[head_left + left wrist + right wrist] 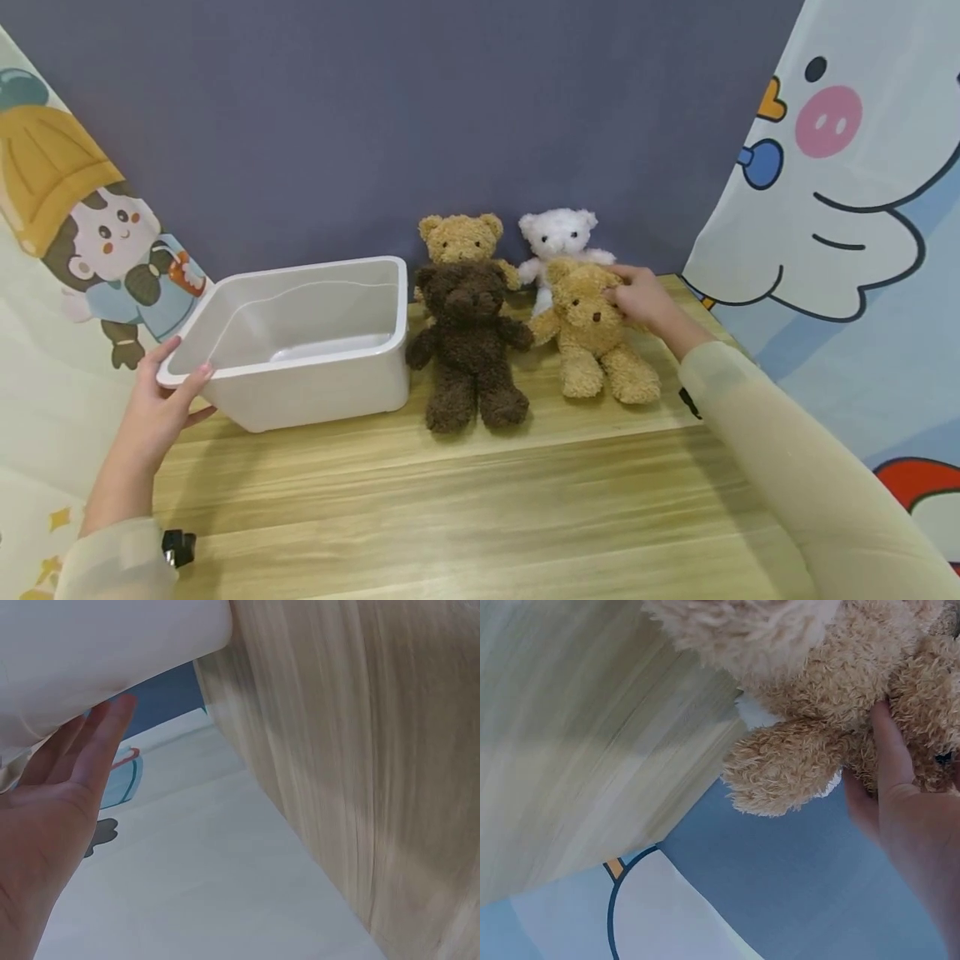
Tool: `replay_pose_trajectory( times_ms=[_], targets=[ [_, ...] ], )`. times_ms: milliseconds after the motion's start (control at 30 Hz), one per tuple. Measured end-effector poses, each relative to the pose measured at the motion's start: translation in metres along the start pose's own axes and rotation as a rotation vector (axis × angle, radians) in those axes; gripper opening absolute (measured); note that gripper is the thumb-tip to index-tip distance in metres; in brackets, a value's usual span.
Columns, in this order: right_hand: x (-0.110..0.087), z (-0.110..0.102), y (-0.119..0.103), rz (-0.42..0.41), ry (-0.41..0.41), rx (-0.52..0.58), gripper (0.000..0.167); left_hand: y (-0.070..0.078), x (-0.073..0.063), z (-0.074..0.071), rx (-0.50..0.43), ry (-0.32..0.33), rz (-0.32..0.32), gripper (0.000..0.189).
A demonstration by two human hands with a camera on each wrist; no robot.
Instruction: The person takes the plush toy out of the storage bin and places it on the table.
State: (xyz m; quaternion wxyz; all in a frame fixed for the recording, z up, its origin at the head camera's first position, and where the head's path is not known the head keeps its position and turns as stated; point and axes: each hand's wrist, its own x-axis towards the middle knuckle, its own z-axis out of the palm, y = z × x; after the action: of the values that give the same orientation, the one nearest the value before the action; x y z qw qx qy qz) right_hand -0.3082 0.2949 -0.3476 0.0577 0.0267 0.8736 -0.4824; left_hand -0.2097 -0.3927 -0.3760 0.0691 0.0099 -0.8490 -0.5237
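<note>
A white plastic bin (322, 392) stands on the left of the table. My left hand (153, 400) grips its near left corner, thumb over the front rim; in the left wrist view fingers (90, 746) lie along the bin's outside. Several teddy bears sit beside the bin. My right hand (641, 298) holds the front light-brown teddy bear (588, 350) by the side of its head; in the right wrist view the thumb sinks into the plush (840, 682). A dark brown bear (472, 350) is at its left, with another light-brown bear (461, 237) and a white bear (557, 232) behind.
The wood-grain table (465, 517) carries the bin and bears. A dark grey-blue panel (450, 108) rises behind them. Cartoon-printed sheets hang at the left (45, 333) and right (840, 225). Inside the bin, a pale line runs along the walls.
</note>
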Motion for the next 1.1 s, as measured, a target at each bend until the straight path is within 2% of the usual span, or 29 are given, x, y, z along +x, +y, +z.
replay_pose_trajectory(
  times_ms=[100,267,467,567,667,800,867,967,1100],
  targets=[
    [0.002,-0.004,-0.005,-0.005,-0.006,-0.043,0.069,0.005,0.004,-0.001,0.013,0.016,0.026,0.082],
    [0.007,-0.015,-0.019,-0.040,-0.028,-0.172,0.068,0.014,0.014,-0.001,0.129,0.048,0.031,0.084],
    [0.011,-0.015,-0.023,-0.045,-0.074,-0.193,0.073,0.008,0.020,-0.002,0.139,0.077,0.016,0.084],
    [0.011,-0.015,-0.019,-0.054,-0.083,-0.202,0.075,0.008,0.019,-0.002,0.228,0.116,0.015,0.080],
    [0.011,-0.015,-0.016,-0.073,-0.081,-0.252,0.077,0.015,0.014,0.002,0.302,0.183,0.039,0.076],
    [0.011,-0.018,-0.017,-0.109,-0.036,-0.353,0.081,0.042,0.007,0.012,0.318,0.281,0.129,0.069],
    [0.009,-0.019,-0.021,-0.121,-0.013,-0.394,0.082,0.062,0.003,0.017,0.348,0.293,0.170,0.067],
    [0.003,-0.019,-0.031,-0.121,-0.002,-0.411,0.082,0.094,0.003,0.029,0.435,0.223,0.225,0.068],
    [-0.015,-0.015,-0.045,-0.127,0.010,-0.421,0.085,0.138,0.006,0.053,0.577,0.052,0.268,0.076]
  ],
)
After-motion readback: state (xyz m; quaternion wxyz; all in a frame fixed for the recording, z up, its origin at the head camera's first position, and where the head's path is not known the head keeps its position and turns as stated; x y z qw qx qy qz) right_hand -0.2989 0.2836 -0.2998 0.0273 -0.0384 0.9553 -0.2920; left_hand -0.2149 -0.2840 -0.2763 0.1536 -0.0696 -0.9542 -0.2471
